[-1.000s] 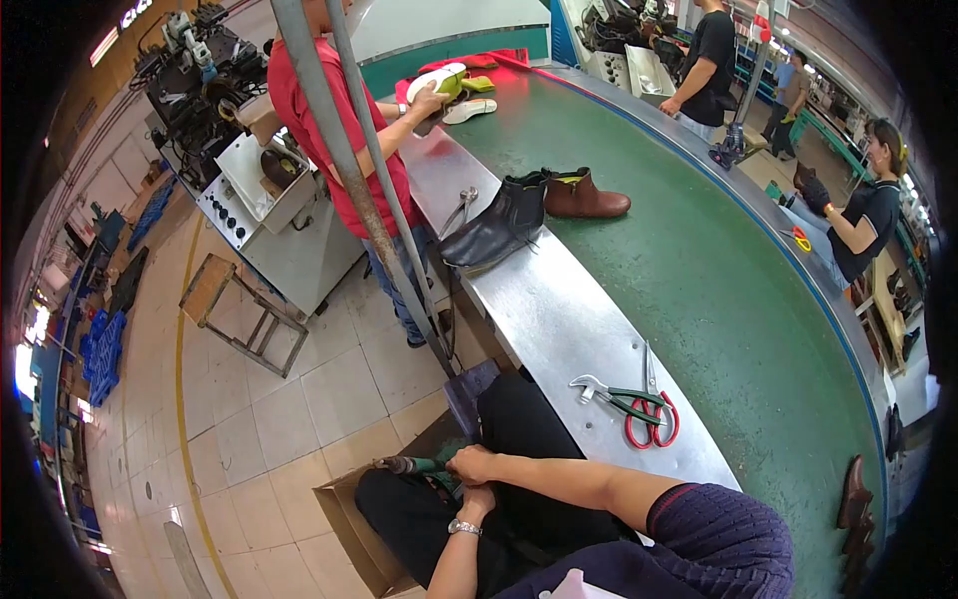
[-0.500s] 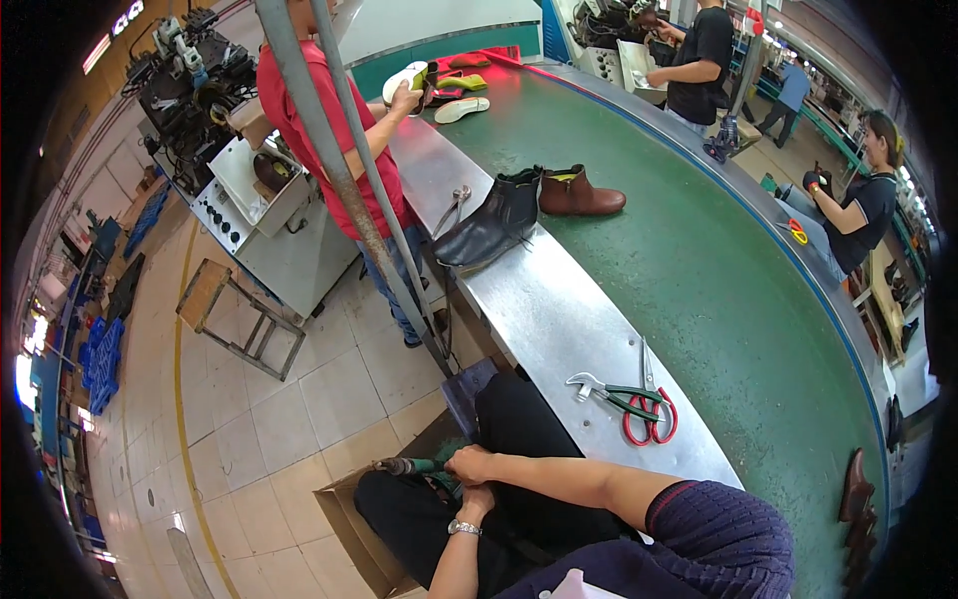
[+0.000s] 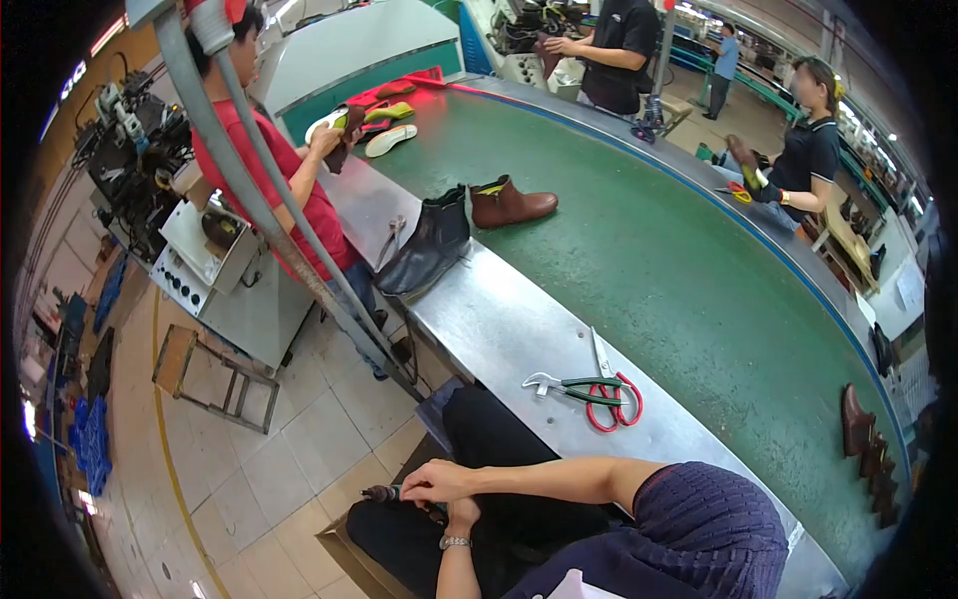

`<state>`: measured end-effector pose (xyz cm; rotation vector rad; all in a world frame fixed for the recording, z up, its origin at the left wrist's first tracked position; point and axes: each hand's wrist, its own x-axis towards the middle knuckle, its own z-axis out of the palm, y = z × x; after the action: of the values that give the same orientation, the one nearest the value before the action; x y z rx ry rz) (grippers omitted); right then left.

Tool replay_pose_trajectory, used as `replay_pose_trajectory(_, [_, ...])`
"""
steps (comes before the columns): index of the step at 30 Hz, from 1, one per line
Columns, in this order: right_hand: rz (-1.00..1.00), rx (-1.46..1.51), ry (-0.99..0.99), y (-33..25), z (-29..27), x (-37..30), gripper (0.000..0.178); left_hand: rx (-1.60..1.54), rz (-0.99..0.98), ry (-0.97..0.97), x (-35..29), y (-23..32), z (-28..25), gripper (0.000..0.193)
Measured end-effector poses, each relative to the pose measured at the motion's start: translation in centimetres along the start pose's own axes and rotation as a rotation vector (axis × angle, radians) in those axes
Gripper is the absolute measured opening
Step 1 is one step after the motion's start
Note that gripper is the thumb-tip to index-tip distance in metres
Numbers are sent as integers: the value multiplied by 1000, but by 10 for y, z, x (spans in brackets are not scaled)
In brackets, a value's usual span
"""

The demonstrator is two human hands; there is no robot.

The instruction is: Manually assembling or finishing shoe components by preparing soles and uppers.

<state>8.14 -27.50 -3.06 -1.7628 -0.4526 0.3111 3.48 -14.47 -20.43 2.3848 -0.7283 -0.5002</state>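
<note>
Low over my lap, my right hand (image 3: 440, 481) bends its fingers around a green hand tool (image 3: 381, 493) with a dark, narrow nose pointing left. My left hand (image 3: 462, 512), with a bracelet-like watch (image 3: 454, 542) at the wrist, is just under the right wrist by the tool's rear part; its fingers are hidden. To the right on the steel ledge (image 3: 504, 317) lie green-handled pincers (image 3: 577, 387) across red-handled scissors (image 3: 609, 391). Farther off, a black boot (image 3: 432, 245) stands on that ledge. Beside it a brown ankle boot (image 3: 511, 203) rests on the green belt (image 3: 639, 299).
An open cardboard box (image 3: 349, 559) is beside my knee. Slanting metal posts (image 3: 249, 200) rise ahead on the left, near a wooden stool (image 3: 215, 374). A person in red (image 3: 249, 170) handles a shoe at the ledge. Several brown shoes (image 3: 866, 439) line the belt's right side.
My right hand has slid left along the tool toward its nose, and its fingers have loosened. The whole view has shifted; the seated person across the belt now holds up a shoe.
</note>
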Motion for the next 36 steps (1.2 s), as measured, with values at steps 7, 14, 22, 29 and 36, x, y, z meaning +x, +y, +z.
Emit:
replay_pose_trajectory(7, [-858, 580, -166, -212, -86, -102, 26, 59, -105, -52, 13, -16, 13, 24])
replay_pose_trajectory(14, [-1155, 558, -81, -259, -87, -140, 21, 84, -145, -40, 2, -23, 17, 21])
replay_pose_trajectory(22, [-1205, 498, 80, -276, -92, -164, 12, 98, -128, 31, -3, 19, -20, 29])
replay_pose_trajectory(29, [-1154, 344, 24, -278, -103, -153, 19, 178, -66, 37, -35, 37, -39, 28])
replay_pose_trajectory(36, [-383, 326, 628, -230, -170, -141, 19, 391, 131, 457, -116, 83, -120, 22])
